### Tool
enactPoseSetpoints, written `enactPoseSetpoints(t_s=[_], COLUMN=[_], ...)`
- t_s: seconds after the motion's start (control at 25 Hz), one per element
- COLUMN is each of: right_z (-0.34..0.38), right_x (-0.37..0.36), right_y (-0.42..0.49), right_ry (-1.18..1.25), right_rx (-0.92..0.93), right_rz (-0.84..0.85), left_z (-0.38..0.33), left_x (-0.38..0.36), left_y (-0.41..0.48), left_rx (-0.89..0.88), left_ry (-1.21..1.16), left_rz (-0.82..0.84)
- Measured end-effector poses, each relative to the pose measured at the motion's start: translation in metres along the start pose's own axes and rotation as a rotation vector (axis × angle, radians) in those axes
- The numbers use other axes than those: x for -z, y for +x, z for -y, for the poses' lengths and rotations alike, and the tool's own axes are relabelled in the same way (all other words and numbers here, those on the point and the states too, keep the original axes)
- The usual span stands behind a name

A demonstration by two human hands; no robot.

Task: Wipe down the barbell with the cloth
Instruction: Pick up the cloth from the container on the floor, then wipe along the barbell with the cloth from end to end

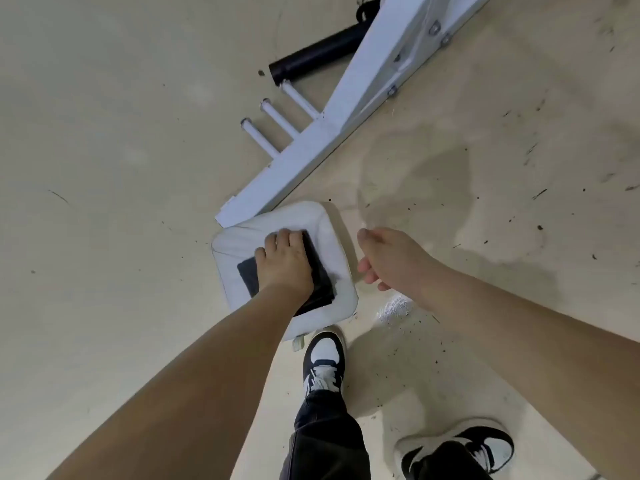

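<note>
A dark folded cloth lies on a white padded seat in the middle of the head view. My left hand rests flat on top of the cloth, fingers spread over it and touching it. My right hand hovers to the right of the pad, fingers loosely curled, holding nothing. A black cylindrical sleeve, likely the end of the barbell, pokes out behind the white frame at the top; the rest of the bar is hidden.
A white metal frame with three short white pegs runs diagonally from the pad to the top right. My two black-and-white shoes stand on the scuffed beige floor, with a white powder patch beside the pad.
</note>
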State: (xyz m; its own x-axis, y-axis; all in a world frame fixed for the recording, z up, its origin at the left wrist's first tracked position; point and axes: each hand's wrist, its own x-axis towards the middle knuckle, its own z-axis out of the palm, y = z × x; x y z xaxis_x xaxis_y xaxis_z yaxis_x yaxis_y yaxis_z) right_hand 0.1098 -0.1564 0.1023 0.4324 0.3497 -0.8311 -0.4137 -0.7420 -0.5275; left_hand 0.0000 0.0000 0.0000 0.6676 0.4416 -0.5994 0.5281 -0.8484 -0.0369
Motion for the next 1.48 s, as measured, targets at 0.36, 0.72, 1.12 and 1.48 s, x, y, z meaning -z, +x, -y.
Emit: enactPoseSetpoints(t_s=[0.36,0.72,1.12,1.48], right_z=[0.044,0.102,0.152,0.298], right_x=[0.071,0.227,0.321,0.392], right_y=[-0.110,-0.369,-0.545,-0.463], right_ry=[0.309,0.658,0.800,0.038], right_rx=[-0.067,0.045,0.311,0.421], right_rz=[-0.147,-0.086,-0.283,-0.686], left_z=[-0.068,-0.202,-0.279,-0.261], left_x=[0.169,0.415,0.553,0.663], left_y=[-0.093,-0.306,-0.438,-0.311], left_rx=[-0.123,-0.263,-0.393,-0.406], left_ry=[-0.831,-1.522,-1.465,-1.375], left_rz=[0.089,0.310,0.230,0.113])
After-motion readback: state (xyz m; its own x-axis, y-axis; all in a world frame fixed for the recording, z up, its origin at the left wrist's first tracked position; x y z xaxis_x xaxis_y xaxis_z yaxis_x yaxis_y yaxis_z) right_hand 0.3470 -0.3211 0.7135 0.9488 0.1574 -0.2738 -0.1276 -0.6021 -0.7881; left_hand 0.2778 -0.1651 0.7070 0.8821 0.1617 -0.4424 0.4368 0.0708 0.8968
